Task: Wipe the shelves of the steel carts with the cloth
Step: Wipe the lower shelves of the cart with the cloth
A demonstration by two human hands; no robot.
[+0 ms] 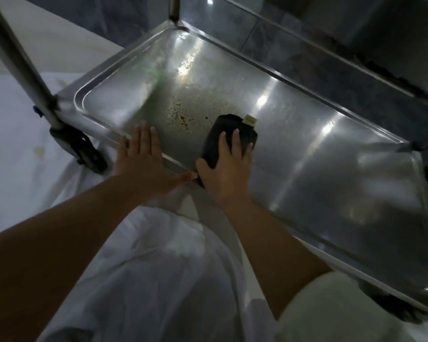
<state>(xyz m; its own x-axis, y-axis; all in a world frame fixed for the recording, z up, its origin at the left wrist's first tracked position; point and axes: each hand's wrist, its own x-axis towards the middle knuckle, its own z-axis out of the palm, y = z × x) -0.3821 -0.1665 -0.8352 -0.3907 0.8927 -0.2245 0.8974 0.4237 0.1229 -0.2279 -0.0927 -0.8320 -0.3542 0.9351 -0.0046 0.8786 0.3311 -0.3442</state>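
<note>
A steel cart's low shelf fills the view, its tray shiny with brown specks near the middle. A dark folded cloth with a small pale tag lies on the tray near the front rim. My right hand presses flat on the cloth, fingers spread over it and thumb along its left edge. My left hand rests flat with straight fingers on the shelf's front rim, just left of the cloth, holding nothing.
A cart post rises at the left above a black caster wheel. Another post stands at the far corner. An upper shelf edge crosses the top right. White clothing covers my lap below.
</note>
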